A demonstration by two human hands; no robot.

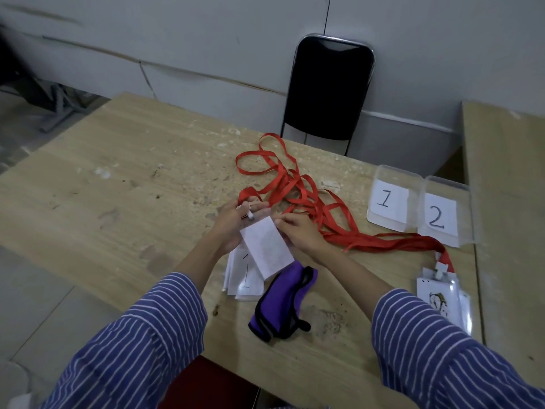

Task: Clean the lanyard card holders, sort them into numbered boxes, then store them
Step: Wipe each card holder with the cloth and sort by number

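Note:
My left hand (233,224) holds the clip end of a white card holder (267,249) just above the table, its red lanyard looped at my fingers. My right hand (298,230) pinches the holder's right edge. Under it lies a stack of card holders (244,283); the top one shows a 1. A tangle of red lanyards (298,190) spreads behind my hands. Two clear boxes stand at the right, labelled 1 (389,199) and 2 (442,216). More card holders (442,299), one stained, lie near the right edge. A purple cloth (283,302) lies in front of the stack.
The wooden table (118,202) is scuffed and speckled. A black chair (328,87) stands behind it against a grey wall. A second table (507,202) adjoins on the right.

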